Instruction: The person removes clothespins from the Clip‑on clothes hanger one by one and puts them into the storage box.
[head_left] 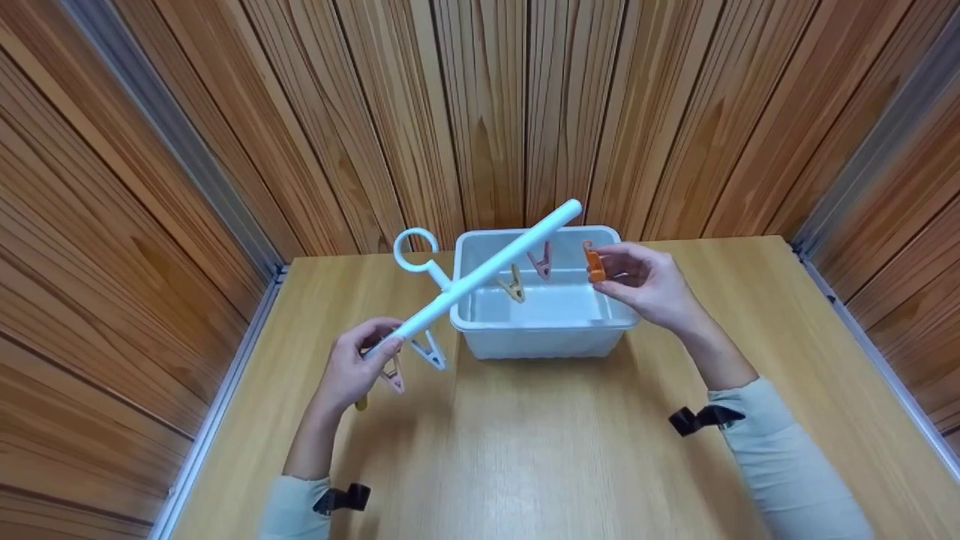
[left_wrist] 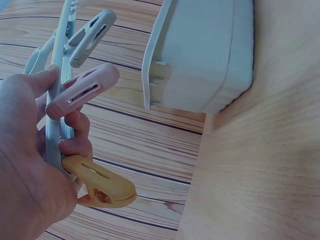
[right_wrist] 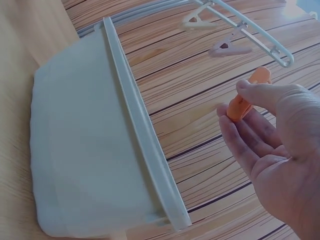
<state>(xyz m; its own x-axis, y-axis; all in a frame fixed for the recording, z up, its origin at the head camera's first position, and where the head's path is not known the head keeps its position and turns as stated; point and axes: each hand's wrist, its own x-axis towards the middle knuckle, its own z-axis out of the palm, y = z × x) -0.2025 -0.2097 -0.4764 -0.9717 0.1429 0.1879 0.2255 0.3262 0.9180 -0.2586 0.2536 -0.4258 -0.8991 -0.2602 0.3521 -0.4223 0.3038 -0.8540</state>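
Observation:
My left hand (head_left: pixel 360 361) grips the lower left end of a pale blue hanger (head_left: pixel 487 268), which slants up to the right and has a round hook. Clothespins hang along its bar: a yellow one (head_left: pixel 513 285), a mauve one (head_left: pixel 543 262), a light blue one (head_left: pixel 430 351) and a pink one (head_left: pixel 394 375). Beside the left fingers an orange-yellow clothespin (left_wrist: pixel 102 182) shows in the left wrist view. Between thumb and fingertips, my right hand (head_left: pixel 651 289) pinches an orange clothespin (head_left: pixel 594 264), apart from the hanger's upper right end.
A whitish plastic tub (head_left: pixel 540 341) stands on the wooden table (head_left: pixel 510 450) near its back edge, below the hanger. Wood-plank walls (head_left: pixel 487 112) rise behind and on both sides, with metal rails (head_left: pixel 225 397) along the sides.

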